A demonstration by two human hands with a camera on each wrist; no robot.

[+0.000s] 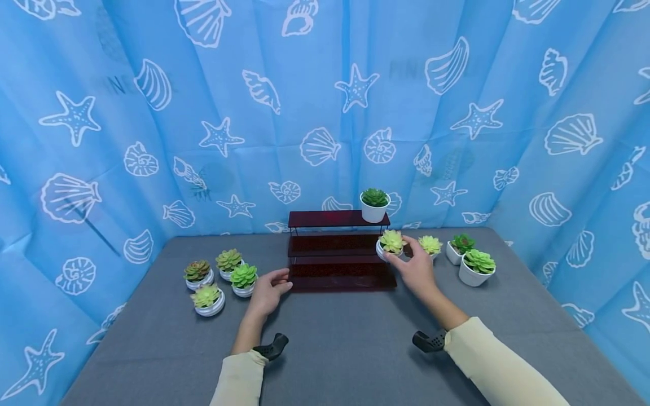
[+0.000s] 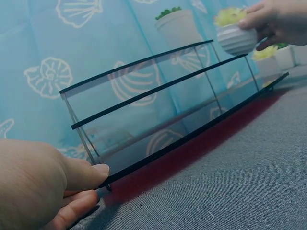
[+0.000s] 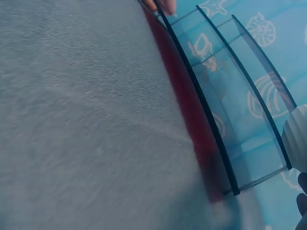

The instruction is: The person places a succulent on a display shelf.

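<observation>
A dark red, see-through three-tier display stand (image 1: pixel 342 277) stands at the middle of the table. My right hand (image 1: pixel 418 272) grips a small white ribbed pot with a yellow-green succulent (image 1: pixel 392 241) by its sides, at the right end of the middle tier. The same ribbed pot (image 3: pixel 296 136) appears at the edge of the right wrist view. My left hand (image 2: pixel 43 184) pinches the left corner of the lowest tier, thumb above and fingers below. A smooth white pot with a dark green succulent (image 1: pixel 374 206) sits on the top tier's right end.
Several potted succulents (image 1: pixel 208 298) are grouped on the left of the grey table (image 1: pixel 335 349). To the right stand a yellow-green succulent (image 1: pixel 430 245), a red-tinged one (image 1: pixel 461 245) and a bright green one (image 1: pixel 478 265). A blue seashell curtain (image 1: pixel 284 135) hangs behind.
</observation>
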